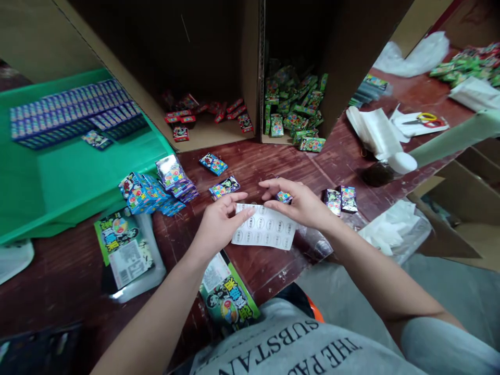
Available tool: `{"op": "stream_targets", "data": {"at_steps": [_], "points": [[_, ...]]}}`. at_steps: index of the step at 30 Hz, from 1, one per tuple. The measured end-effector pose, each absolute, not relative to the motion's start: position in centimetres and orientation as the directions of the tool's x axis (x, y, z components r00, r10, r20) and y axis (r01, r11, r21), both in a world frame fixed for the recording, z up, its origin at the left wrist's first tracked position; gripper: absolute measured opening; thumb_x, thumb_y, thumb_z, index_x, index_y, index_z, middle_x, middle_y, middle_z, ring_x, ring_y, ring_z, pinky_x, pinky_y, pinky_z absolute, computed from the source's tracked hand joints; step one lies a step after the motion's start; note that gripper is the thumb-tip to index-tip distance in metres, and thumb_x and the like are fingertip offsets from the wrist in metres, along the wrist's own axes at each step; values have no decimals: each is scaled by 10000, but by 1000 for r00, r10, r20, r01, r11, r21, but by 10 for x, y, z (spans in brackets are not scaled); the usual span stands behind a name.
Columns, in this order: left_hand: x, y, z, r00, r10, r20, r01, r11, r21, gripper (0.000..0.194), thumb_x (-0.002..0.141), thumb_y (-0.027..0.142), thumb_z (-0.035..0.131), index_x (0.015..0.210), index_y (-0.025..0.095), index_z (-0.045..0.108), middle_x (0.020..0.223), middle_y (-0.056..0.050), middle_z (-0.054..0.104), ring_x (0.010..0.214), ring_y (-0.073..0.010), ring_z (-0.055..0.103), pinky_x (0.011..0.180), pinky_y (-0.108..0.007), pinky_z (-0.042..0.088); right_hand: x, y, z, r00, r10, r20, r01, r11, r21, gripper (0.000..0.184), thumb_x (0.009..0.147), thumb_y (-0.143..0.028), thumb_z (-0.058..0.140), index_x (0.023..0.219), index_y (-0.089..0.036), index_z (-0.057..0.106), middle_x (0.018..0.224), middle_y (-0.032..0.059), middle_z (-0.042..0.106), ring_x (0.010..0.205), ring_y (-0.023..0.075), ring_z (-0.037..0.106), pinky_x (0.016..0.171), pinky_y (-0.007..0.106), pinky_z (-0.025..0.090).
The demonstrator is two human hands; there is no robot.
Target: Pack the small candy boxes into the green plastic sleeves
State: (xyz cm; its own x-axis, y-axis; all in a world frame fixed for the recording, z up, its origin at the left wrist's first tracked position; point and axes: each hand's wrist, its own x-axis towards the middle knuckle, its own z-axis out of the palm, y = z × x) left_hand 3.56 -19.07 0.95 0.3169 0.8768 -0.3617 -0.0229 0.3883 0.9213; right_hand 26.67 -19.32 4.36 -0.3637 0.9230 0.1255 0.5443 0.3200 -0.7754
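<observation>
A white sheet of round stickers [263,229] with printed black characters lies over the dark red table in front of me. My left hand [219,224] pinches its upper left edge, with the thumb on top. My right hand [297,203] is at the upper right edge, fingers stretched out and apart from the thumb, which reaches over the sheet. A small blue patterned box [284,197] shows partly between the right thumb and fingers. Just beyond the left hand lies another small box [224,187], and a blue box [213,163] rests farther back.
Stacked small boxes [144,192] stand left, beside a green bin [47,192] holding rows of boxes. Cardboard cartons with red boxes [180,134] and green boxes [295,117] stand ahead. Two dark boxes [348,199], scissors [425,121] and a white-capped tube [402,163] are right.
</observation>
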Motion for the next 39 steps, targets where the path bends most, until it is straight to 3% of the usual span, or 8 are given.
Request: {"op": "stream_targets", "data": {"at_steps": [3, 7, 11, 15, 18, 23, 30, 39], "points": [[42, -191, 2, 308, 880, -362, 10, 378, 926, 506, 787, 321, 816, 1228, 162, 625, 860, -32, 776, 706, -180, 726, 626, -286, 554, 263, -197, 40, -401, 913, 78, 570, 315, -759, 471, 976, -282, 668, 1426, -295, 531, 1007, 7, 763, 1053, 222, 678, 1066, 477, 410], [49, -192, -9, 297, 891, -343, 53, 343, 938, 467, 808, 315, 783, 1220, 168, 619, 787, -12, 740, 647, -173, 697, 573, -274, 502, 262, -203, 39, -339, 939, 53, 400, 196, -895, 457, 992, -363, 638, 1415, -250, 508, 995, 37, 709, 946, 201, 676, 935, 400, 507], [38, -198, -6, 287, 924, -252, 246, 184, 952, 554, 849, 370, 758, 1338, 189, 570, 944, -57, 776, 815, -229, 726, 748, -377, 550, 263, -202, 37, -278, 960, 37, 322, 130, -938, 441, 984, -399, 650, 1372, -238, 516, 977, 31, 667, 903, 184, 657, 892, 372, 531], [-9, -227, -3, 160, 987, 11, 642, -113, 758, 771, 783, 471, 834, 1436, 204, 523, 1373, -138, 657, 1274, -339, 566, 1090, -531, 418, 259, -206, 42, -270, 962, 39, 281, 117, -953, 446, 980, -366, 665, 1385, -251, 517, 959, 16, 656, 889, 169, 662, 894, 360, 537], [-50, -258, -9, 99, 995, -18, 759, -63, 647, 479, 892, 440, 716, 1292, 186, 642, 1246, -137, 697, 1193, -335, 590, 1062, -542, 431, 247, -215, 46, -258, 966, -21, 212, 36, -977, 458, 962, -328, 695, 1385, -264, 530, 951, 6, 656, 865, 154, 659, 838, 327, 546], [-72, -288, -7, 147, 959, -243, 565, 120, 816, 180, 915, 357, 657, 968, 217, 757, 1012, -71, 721, 983, -256, 665, 954, -482, 512, 206, -229, 49, -457, 883, -107, 78, -79, -994, 525, 936, -278, 714, 1419, -264, 506, 981, 10, 660, 898, 157, 645, 847, 329, 559], [-59, -300, 19, 233, 917, -324, 213, 277, 937, 226, 916, 320, 659, 1108, 222, 730, 1100, -58, 762, 987, -209, 709, 912, -396, 557, 160, -237, 50, -679, 723, -129, 189, 3, -982, 601, 926, -206, 656, 1478, -209, 418, 991, 17, 683, 920, 167, 661, 898, 358, 555], [-57, -313, 28, 184, 930, -317, 78, 308, 948, 213, 877, 274, 678, 1065, 190, 626, 1072, -74, 744, 1013, -216, 722, 912, -401, 578, 155, -258, 48, -687, 724, 63, 471, 510, -720, 857, 947, -227, 658, 1640, -325, 164, 1140, 45, 680, 1054, 263, 594, 1028, 493, 431]]}}
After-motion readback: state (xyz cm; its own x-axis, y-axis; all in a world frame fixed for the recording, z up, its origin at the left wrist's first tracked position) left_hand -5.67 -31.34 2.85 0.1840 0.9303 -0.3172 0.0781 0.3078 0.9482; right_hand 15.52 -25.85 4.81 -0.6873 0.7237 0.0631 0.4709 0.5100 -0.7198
